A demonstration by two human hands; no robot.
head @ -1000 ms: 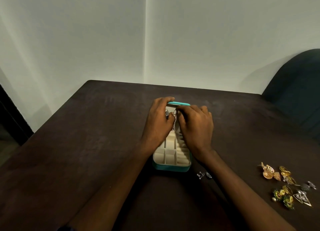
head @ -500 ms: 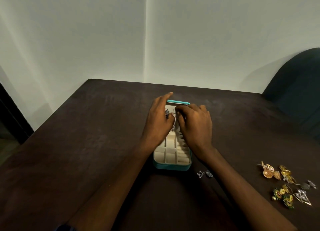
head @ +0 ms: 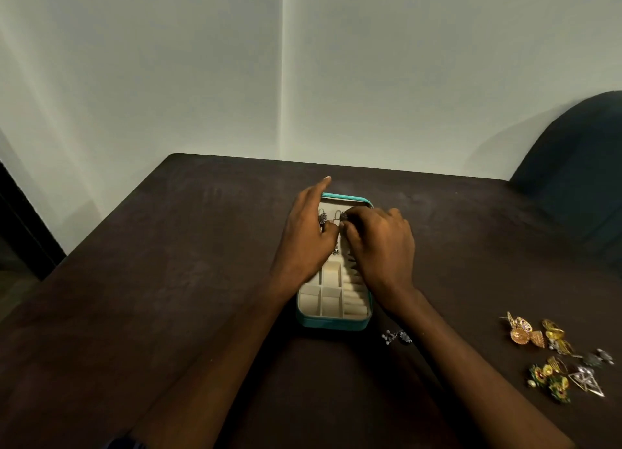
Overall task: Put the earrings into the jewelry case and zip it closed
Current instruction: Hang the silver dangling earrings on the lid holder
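the right hand (head: 380, 250) is held over the far half of the open jewelry case (head: 333, 320), its fingers curled and its fingertips pinched on a small dark earring (head: 343, 217) at the lid's inner face. the left hand (head: 308, 233) is laid beside it over the case's left side; its index finger is stretched straight past the far rim, while the thumb and the remaining fingers are bent inward close to a second dark earring (head: 323, 218). whether that earring is truly pinched cannot be told, since the fingers are hidden by the back of the hand. both hands nearly touch at the thumbs. a little dangling piece (head: 335, 250) is seen just below them, between the two wrists.

the far compartments of the case are blocked from view by the hands; the near ones, cream-lined squares on the left and ring rolls on the right, are left uncovered. the teal case is set lengthwise on a dark table (head: 168, 280).

just right of the case's near corner, beside the right forearm, a silver pair (head: 397, 337) is laid. well apart, toward the table's right edge, a cluster of gold, green and silver earrings (head: 555, 357) is spread. a dark chair back (head: 579, 179) is seen past the right corner, and pale walls (head: 202, 78) are met behind the table.
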